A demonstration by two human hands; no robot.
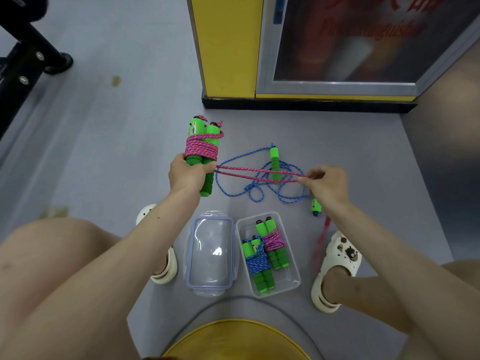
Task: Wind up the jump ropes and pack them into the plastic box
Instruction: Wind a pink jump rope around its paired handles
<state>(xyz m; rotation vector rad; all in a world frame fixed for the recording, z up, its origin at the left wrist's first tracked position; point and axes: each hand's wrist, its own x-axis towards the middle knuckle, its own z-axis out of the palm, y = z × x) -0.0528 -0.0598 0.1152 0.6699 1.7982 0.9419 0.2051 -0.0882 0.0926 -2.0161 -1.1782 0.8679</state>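
Left hand (187,174) closed round the lower half of two green foam handles (205,152) held side by side, upright, above the grey floor (109,141); pink braided jump rope (201,149) wound in several turns about the handles' middle. Two strands of the same rope run taut from the left hand across to the right hand (326,185), whose fingertips pinch the doubled end. Beneath the strands, a blue braided jump rope (254,189) lies loose in tangled loops on the floor, one green handle near its far end, the other just beside the right wrist. Nearer the body, a clear rectangular plastic box (291,278) sits open on the floor, holding one wound blue bundle and one wound pink bundle side by side; its clear lid (210,253) lies just left of it, between the white clogs
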